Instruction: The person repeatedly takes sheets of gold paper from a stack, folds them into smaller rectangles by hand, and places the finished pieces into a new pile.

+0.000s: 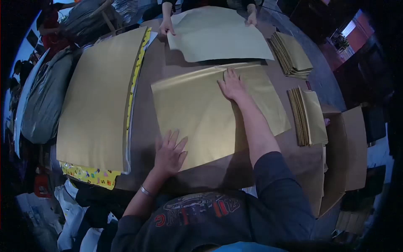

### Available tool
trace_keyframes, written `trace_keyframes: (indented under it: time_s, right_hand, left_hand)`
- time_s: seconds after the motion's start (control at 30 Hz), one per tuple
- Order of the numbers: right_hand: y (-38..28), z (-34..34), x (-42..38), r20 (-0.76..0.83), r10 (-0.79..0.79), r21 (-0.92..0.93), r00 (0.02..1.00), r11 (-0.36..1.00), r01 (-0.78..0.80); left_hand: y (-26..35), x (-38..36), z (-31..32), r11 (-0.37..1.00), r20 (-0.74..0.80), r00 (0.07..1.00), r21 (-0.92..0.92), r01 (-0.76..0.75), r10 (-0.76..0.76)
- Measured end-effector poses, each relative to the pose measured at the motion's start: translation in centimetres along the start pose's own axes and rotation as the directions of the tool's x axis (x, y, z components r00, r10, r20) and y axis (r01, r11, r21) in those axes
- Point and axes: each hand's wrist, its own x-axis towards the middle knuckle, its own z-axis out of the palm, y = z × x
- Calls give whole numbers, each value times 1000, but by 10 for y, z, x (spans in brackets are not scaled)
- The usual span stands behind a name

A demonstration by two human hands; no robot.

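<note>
A large gold paper sheet (201, 113) lies on the brown tabletop in front of me, its far edge slightly raised in a crease. My right hand (232, 85) rests on it near that far edge, fingers spread. At the sheet's near left corner is my left hand (170, 154), fingers apart, with a bracelet on the wrist. Across the table a co-worker's two hands (167, 26) hold a large pale sheet (218, 33) by its sides, and its near edge hangs just beyond my gold one.
On the left lies a stack of large gold sheets (100, 96) over yellow printed paper (94, 175). Two piles of folded gold paper (291, 54) (308, 117) sit at the right. An open cardboard box (344, 151) stands by the right edge. Grey wrapped bundles (46, 101) are at far left.
</note>
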Motion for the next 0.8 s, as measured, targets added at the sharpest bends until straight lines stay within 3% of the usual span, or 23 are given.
trace_keyframes:
  time_s: [0.17, 0.33, 0.43, 0.5, 0.63, 0.8]
  right_hand:
    - [84, 8, 36, -121, 156, -68, 980, 984, -165]
    - [53, -6, 43, -10, 290, -61, 957, 955, -291]
    - [-22, 8, 40, -2, 154, -77, 988, 985, -153]
    - [-85, 20, 32, -48, 27, 5, 999, 1000, -27]
    - [-194, 36, 18, 52, -231, 102, 972, 969, 225]
    - [-256, 46, 9, 83, -398, 86, 914, 916, 391]
  left_hand:
    - [-2, 0, 5, 1000, 11, 1000, -5, 14, -14]
    - [-2, 2, 0, 998, 3, 999, -49, 36, -36]
    - [-3, 3, -2, 997, -10, 999, -68, 30, -30]
    - [-4, 3, -1, 999, -30, 1000, -54, -1, 0]
    - [-5, 1, 2, 999, -59, 998, -41, -4, 2]
    - [-7, -2, 2, 996, -30, 999, -88, 18, -21]
